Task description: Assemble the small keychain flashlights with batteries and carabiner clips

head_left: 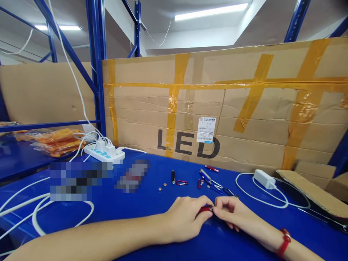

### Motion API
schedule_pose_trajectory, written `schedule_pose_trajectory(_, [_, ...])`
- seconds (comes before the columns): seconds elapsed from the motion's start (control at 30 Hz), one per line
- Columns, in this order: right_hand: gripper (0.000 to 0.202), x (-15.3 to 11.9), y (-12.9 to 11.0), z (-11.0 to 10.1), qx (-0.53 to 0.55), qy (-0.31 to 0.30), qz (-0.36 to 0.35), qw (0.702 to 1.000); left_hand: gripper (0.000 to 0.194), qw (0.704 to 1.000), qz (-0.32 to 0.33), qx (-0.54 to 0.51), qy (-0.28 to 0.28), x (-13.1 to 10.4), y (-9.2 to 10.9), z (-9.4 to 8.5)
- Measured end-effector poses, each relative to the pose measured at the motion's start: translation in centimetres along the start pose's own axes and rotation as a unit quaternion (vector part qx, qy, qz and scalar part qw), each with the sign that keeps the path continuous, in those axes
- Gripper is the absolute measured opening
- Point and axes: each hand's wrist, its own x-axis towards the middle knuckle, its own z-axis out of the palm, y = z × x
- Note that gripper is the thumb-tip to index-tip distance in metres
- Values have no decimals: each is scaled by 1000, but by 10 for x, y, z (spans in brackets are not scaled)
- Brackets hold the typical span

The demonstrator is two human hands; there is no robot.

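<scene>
My left hand (187, 217) is closed around a small red tube (204, 209) that looks like a keychain flashlight; most of it is hidden by the fingers. At the tube's dark right end, the thumb and index finger of my right hand (231, 212) are pinched together. Beyond the hands lie a short black tube (173, 176), a red carabiner (182, 183) and two button cells (160, 189). A second red carabiner (200, 183) rests beside a blue-and-silver pen-like tool (205, 175). Farther back is another slim red tube (211, 168).
White cables (35, 217) loop over the left of the blue table (130, 217), near a power strip (106, 154). A white adapter (264, 179) with its cord sits at the right. A tall taped cardboard box (141, 116) walls off the back. Blue shelf posts (96, 72) stand left.
</scene>
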Motion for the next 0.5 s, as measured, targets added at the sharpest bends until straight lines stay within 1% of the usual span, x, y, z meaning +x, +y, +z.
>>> schedule_pose_trajectory(0.2, [46, 1, 0, -1, -5, -10, 4, 1000, 20, 1000, 9, 16, -6, -1, 1, 1])
schedule_pose_trajectory(0.5, [46, -4, -11, 1, 6, -11, 17, 1000, 21, 999, 11, 31, -11, 0, 0, 1])
